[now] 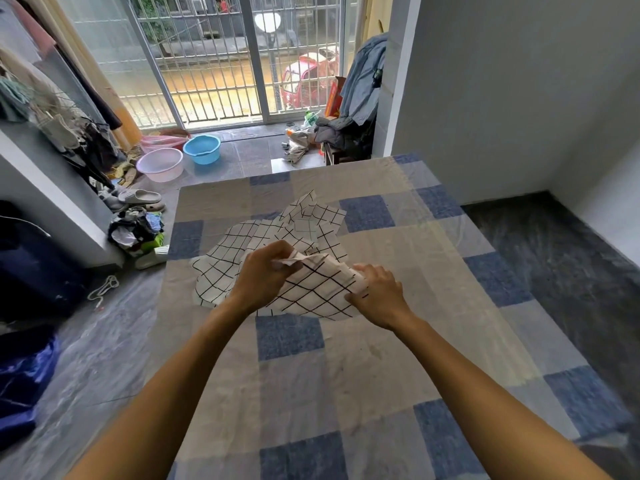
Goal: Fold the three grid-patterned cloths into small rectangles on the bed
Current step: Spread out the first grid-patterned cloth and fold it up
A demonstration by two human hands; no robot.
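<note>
White cloths with a black grid lie in a loose pile (pixel 294 223) in the middle of the bed (pixel 381 358), which has a blue and beige checked cover. The nearest grid cloth (pixel 318 289) is lifted off the pile between both hands. My left hand (pixel 266 275) pinches its upper edge with closed fingers. My right hand (pixel 379 294) grips its right edge. The cloth sags between them, creased and partly bunched. How many cloths lie in the pile behind I cannot tell, since they overlap.
Left of the bed, on the floor, stand a blue basin (pixel 202 148), a pink basin (pixel 160 164), sandals (pixel 140 197) and a heap of clothes (pixel 136 230). Clothes hang at far left. A chair draped with garments (pixel 346 126) stands by the barred sliding door. A wall runs along the right.
</note>
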